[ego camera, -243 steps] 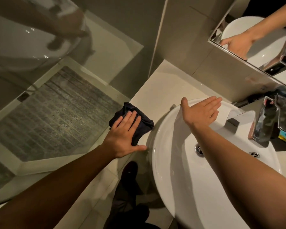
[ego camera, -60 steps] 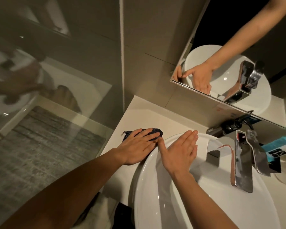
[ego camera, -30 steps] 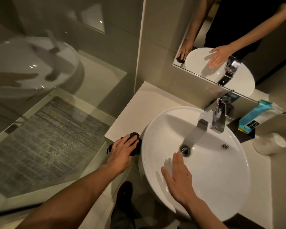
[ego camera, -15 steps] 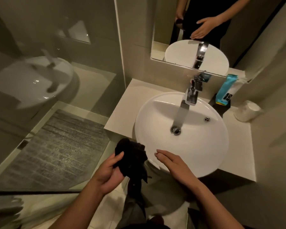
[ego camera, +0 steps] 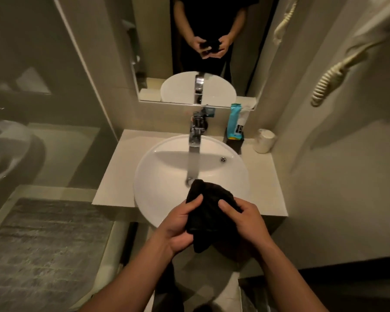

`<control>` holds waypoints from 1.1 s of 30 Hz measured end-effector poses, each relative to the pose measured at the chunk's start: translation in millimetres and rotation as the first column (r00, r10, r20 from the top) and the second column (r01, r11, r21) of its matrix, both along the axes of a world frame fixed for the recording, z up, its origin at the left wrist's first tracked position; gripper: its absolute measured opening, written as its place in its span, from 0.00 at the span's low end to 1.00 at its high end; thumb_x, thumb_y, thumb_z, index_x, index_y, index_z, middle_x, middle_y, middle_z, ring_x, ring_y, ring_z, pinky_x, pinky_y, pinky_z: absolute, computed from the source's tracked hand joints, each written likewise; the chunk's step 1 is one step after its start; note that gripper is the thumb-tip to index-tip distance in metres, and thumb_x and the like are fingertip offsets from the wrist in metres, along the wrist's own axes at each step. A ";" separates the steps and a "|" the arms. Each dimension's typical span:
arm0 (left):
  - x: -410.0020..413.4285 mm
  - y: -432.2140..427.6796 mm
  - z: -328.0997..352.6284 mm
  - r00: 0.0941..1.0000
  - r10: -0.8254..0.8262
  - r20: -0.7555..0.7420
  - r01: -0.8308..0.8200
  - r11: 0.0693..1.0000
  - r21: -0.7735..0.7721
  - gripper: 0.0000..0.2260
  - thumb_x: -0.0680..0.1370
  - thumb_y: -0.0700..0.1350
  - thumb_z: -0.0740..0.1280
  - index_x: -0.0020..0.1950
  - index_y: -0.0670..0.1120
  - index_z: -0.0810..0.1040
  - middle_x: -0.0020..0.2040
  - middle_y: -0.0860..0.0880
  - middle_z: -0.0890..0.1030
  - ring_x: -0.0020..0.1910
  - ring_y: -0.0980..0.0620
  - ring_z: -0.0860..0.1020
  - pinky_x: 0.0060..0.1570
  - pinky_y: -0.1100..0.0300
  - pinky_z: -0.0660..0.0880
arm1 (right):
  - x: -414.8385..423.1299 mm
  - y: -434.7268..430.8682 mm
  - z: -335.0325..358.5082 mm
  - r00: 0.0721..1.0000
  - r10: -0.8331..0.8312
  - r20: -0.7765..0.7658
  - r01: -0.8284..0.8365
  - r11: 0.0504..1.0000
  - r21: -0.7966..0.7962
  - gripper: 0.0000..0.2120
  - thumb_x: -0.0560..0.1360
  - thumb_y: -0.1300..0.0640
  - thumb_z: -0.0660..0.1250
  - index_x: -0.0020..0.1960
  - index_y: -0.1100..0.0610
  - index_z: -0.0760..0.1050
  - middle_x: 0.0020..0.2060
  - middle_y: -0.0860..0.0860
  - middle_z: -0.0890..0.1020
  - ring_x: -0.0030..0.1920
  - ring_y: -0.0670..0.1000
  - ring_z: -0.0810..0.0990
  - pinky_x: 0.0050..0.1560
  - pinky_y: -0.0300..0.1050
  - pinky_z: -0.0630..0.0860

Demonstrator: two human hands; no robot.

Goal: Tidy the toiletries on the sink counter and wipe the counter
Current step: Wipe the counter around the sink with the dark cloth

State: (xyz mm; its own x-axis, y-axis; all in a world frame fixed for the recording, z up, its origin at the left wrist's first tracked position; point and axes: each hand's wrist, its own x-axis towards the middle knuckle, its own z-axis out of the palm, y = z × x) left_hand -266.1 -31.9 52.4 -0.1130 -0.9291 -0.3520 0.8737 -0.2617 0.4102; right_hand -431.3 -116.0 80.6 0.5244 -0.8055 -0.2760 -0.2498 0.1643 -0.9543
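Observation:
A black cloth (ego camera: 208, 208) is bunched between both hands, in front of the near rim of the round white basin (ego camera: 164, 170). My left hand (ego camera: 180, 226) grips its left side and my right hand (ego camera: 245, 219) grips its right side. The pale counter (ego camera: 119, 167) runs around the basin. At the back right a teal toiletry pack (ego camera: 234, 121) and a white tube (ego camera: 244, 118) stand in a dark holder (ego camera: 233, 144) against the wall.
A chrome tap (ego camera: 195, 134) rises behind the basin under the mirror (ego camera: 200, 64). A white roll (ego camera: 265, 140) sits in the back right corner. A glass shower screen (ego camera: 43, 97) stands to the left. A coiled cord (ego camera: 327, 84) hangs on the right wall.
The cloth has come off the counter's left side and is now held up in both hands in front of the basin. My right hand has left the basin and taken hold of it.

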 end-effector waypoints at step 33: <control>18.3 -322.7 -107.6 -0.539 -0.258 0.802 -0.103 0.965 0.241 0.43 0.81 0.69 0.48 0.83 0.39 0.45 0.84 0.38 0.45 0.83 0.41 0.42 0.80 0.45 0.41 | -25.1 -271.1 -145.0 0.571 -0.307 -0.761 -0.020 0.922 -0.387 0.28 0.86 0.45 0.53 0.82 0.54 0.55 0.81 0.52 0.60 0.81 0.53 0.56 0.79 0.52 0.59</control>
State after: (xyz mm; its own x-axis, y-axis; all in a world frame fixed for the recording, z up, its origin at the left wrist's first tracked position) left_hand -247.8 -354.6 -55.2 0.4513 -0.8840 -0.1218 -0.7867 -0.4585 0.4133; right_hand -456.4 -387.1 -64.4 0.0892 -0.9688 -0.2313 -0.9289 0.0028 -0.3703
